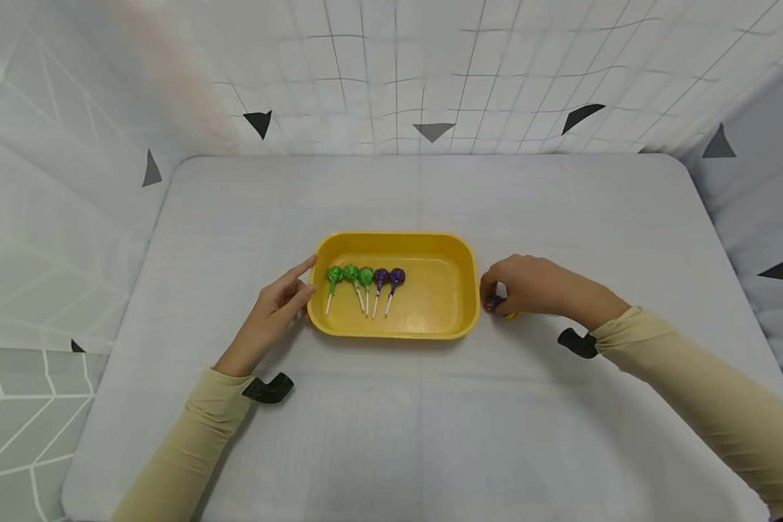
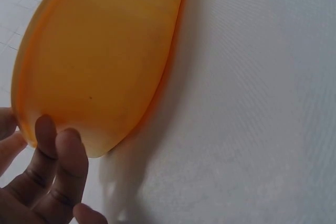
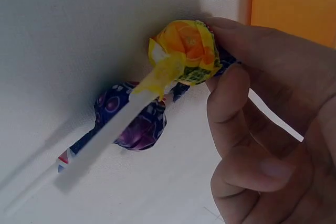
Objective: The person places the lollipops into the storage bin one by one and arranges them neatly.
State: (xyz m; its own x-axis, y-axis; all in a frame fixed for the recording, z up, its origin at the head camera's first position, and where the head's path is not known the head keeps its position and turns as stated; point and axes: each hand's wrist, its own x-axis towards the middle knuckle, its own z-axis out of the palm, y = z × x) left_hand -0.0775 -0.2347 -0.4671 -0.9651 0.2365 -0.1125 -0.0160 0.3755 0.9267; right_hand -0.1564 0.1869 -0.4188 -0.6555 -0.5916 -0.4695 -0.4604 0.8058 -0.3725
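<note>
A yellow tray (image 1: 431, 330) holds a row of green-wrapped lollipops (image 1: 351, 272) and purple-wrapped lollipops (image 1: 397, 277) with white sticks pointing towards me. My left hand (image 1: 277, 308) touches the tray's left end, fingers and thumb against its rim. To the right of the tray, my right hand (image 1: 528, 286) is low at the table, its fingertips pinching at a dark-blue wrapper (image 3: 228, 60). Against these fingertips sits a yellow-and-orange lollipop (image 3: 186, 51). Beneath it lies a purple lollipop (image 3: 131, 116). How much of the dark-blue wrapper's lollipop is gripped is hidden.
The tray stands on a white-covered table (image 1: 417, 428). White cloth walls with dark triangles rise behind and at both sides. A black wrist piece (image 1: 269, 389) sticks out by the left sleeve, another (image 1: 577, 344) by the right.
</note>
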